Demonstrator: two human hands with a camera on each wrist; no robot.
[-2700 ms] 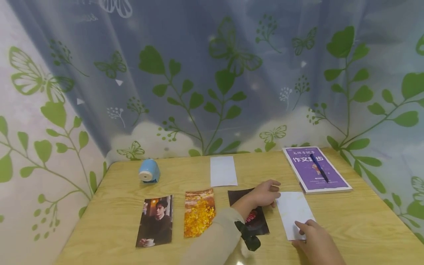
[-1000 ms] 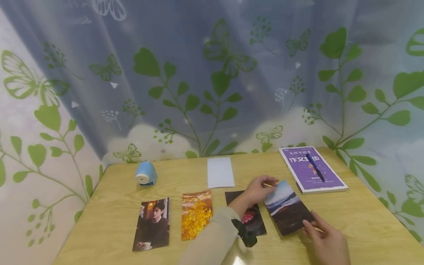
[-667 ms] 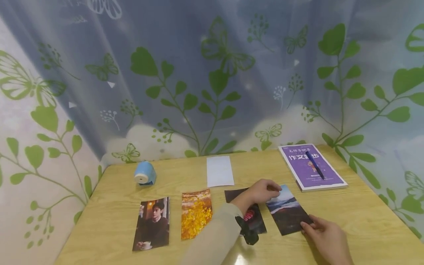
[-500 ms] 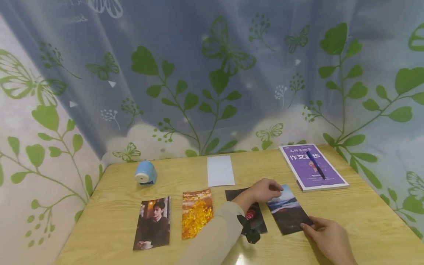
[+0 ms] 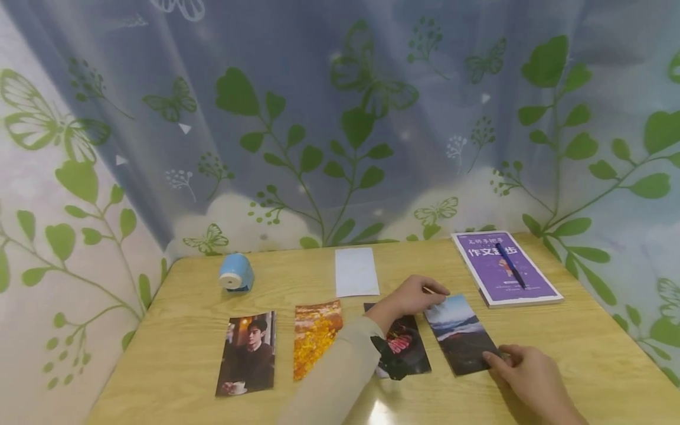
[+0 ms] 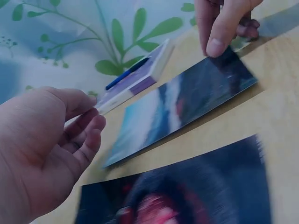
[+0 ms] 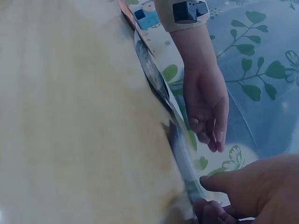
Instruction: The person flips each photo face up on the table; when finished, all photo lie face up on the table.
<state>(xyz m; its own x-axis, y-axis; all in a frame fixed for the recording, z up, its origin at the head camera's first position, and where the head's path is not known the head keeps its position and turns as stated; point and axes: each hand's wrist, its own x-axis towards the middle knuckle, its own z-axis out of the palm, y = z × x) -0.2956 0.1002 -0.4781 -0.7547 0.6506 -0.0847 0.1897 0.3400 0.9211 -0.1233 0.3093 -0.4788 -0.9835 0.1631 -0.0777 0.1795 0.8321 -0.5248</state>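
Note:
A photo print of a snowy landscape (image 5: 462, 333) lies at the right of a row of prints. My right hand (image 5: 531, 375) pinches its lower right corner between thumb and fingers; the thumb is on top in the left wrist view. My left hand (image 5: 417, 295) hovers at its upper left corner, and in the left wrist view its loosely bent fingers (image 6: 88, 135) stand clear of the print with nothing in them. Under the left forearm, a dark food print (image 5: 411, 348) is partly hidden. Further left lie a yellow foliage print (image 5: 316, 336) and a portrait print (image 5: 247, 360).
A white blank card (image 5: 356, 271) lies at the back middle of the wooden table (image 5: 170, 354). At back left stands a blue pencil sharpener (image 5: 236, 273). A purple book (image 5: 494, 265) with a dark pen (image 5: 511, 265) on it lies at back right, before a leaf-patterned curtain (image 5: 297, 88).
The rightmost print showed its white back earlier; it has been turned over and now shows the landscape. The right hand has kept its corner, while the left hand has shifted only slightly.

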